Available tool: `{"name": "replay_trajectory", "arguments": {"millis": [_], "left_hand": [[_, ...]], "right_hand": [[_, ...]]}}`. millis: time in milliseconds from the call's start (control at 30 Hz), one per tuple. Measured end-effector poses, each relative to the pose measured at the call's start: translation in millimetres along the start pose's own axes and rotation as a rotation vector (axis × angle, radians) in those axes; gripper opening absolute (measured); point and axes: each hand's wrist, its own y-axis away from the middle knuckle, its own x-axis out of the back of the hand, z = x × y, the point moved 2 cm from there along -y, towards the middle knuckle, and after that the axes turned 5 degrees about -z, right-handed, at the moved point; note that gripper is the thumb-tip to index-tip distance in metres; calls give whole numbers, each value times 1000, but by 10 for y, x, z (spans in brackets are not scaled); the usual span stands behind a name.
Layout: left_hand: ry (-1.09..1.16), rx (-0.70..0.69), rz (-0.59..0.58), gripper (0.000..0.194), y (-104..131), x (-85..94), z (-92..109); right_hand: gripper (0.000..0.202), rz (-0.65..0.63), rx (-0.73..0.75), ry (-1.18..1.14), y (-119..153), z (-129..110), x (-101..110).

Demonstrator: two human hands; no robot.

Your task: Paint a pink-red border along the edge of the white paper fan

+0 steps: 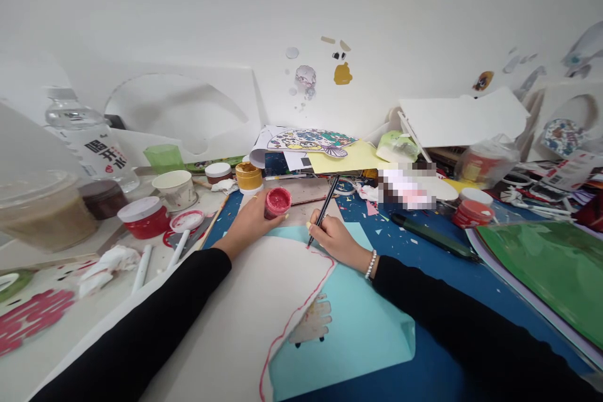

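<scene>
My left hand (252,223) is closed round a small open jar of red paint (278,202), tilted so its inside shows. A slim black paintbrush (328,203) is pinched in my right hand (340,240), its tip down at the edge of a large white board (226,320). Along that board's curved edge runs a wavy red painted line (301,304), ending near the brush tip. Under the board lies a light blue sheet (367,326) with a paint-stained, finger-shaped cutout (313,320) on it.
To the left stand a water bottle (89,138), a paper cup (175,190), a red paint jar (144,217) and a yellow paint jar (249,177). A dark green cutter (436,237) and green sheets (546,270) lie right. A patterned fan (313,140) rests at the back.
</scene>
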Motion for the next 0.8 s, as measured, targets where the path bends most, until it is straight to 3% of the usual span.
{"name": "replay_trajectory", "arguments": {"millis": [267,567,800], "left_hand": [[-9,-4,4,49,1,8,2],[-62,-191,19,46,22,36,91],[-98,-253,33,45,18,53,111]], "right_hand": [[16,7,22,7,0,9,-7],[13,305,35,-179,-9,111,53],[15,275,91,-127,-36,58,36]]}}
